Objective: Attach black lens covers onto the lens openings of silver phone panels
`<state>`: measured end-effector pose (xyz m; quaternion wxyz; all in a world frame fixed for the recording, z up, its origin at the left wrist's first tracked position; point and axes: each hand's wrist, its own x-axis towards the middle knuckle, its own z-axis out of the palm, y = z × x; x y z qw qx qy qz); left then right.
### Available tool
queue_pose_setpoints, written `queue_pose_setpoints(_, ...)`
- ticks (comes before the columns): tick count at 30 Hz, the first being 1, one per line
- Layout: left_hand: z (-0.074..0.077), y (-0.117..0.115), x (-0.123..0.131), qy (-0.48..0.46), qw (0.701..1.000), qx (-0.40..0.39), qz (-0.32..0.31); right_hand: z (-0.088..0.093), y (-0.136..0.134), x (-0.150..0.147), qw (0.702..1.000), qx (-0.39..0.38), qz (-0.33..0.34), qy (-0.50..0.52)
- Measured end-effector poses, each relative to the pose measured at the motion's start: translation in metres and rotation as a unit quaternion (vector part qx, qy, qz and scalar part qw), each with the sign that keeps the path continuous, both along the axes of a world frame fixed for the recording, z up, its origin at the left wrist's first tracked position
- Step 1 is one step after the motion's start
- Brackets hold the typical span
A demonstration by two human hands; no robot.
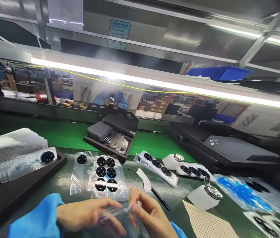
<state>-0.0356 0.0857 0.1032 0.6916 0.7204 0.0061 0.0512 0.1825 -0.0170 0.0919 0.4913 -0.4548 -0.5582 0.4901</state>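
At the bottom centre, my right hand (151, 215) pinches a clear plastic bag (126, 213) between thumb and fingers. My left hand (85, 213), its fingers partly blurred, has the bag's left side between them. Whatever the bag holds, if anything, I cannot make out. Just beyond my hands lie clear sheets bearing round black camera-lens stickers (106, 172), and a smaller one with a single black sticker (82, 159). To the right of them are a curved white paper strip (144, 180) and black tweezers (161, 198).
Black trays of bagged phone-back-like panels (26, 165) and dark plates (105, 135) stand left and centre. White pump bottles (204, 195), a dotted beige sheet (210, 221), wrapped lens pieces (157, 167) and a large black tray (241, 150) occupy the right. A person in blue (111, 99) sits opposite.
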Motion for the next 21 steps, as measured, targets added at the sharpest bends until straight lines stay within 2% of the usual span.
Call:
queue_pose_setpoints(1, 0.000, -0.005, -0.013, 0.015, 0.998, -0.062, 0.003, 0.000, 0.012, -0.009, 0.998, -0.013, -0.023, 0.061)
queue_pose_setpoints(2, -0.001, -0.006, -0.025, 0.042, 0.993, -0.094, 0.058, -0.002, 0.024, -0.019, 0.993, -0.026, -0.037, 0.105)
queue_pose_setpoints(4, -0.003, 0.000, -0.046, 0.080, 0.966, -0.075, 0.236, -0.010, 0.047, -0.042, 0.989, -0.050, -0.042, 0.132)
queue_pose_setpoints(5, -0.004, 0.006, -0.056, 0.088, 0.945, -0.048, 0.312, -0.015, 0.058, -0.054, 0.991, -0.053, -0.036, 0.118)
queue_pose_setpoints(7, -0.004, 0.025, -0.072, 0.123, 0.898, 0.059, 0.418, -0.027, 0.081, -0.078, 0.999, -0.032, -0.028, 0.030)
queue_pose_setpoints(9, -0.004, 0.047, -0.086, 0.204, 0.822, 0.239, 0.475, -0.038, 0.106, -0.099, 0.999, -0.014, -0.039, -0.023)
queue_pose_setpoints(12, -0.009, 0.077, -0.098, 0.246, 0.742, 0.359, 0.511, -0.052, 0.142, -0.120, 0.989, 0.028, -0.088, -0.116)
queue_pose_setpoints(15, -0.023, 0.091, -0.095, 0.225, 0.687, 0.449, 0.526, -0.062, 0.165, -0.129, 0.957, 0.090, -0.140, -0.239)
queue_pose_setpoints(18, -0.049, 0.087, -0.081, 0.186, 0.673, 0.510, 0.502, -0.067, 0.175, -0.131, 0.914, 0.143, -0.152, -0.347)
queue_pose_setpoints(21, -0.085, 0.078, -0.072, 0.175, 0.681, 0.567, 0.430, -0.071, 0.177, -0.128, 0.875, 0.171, -0.149, -0.428)
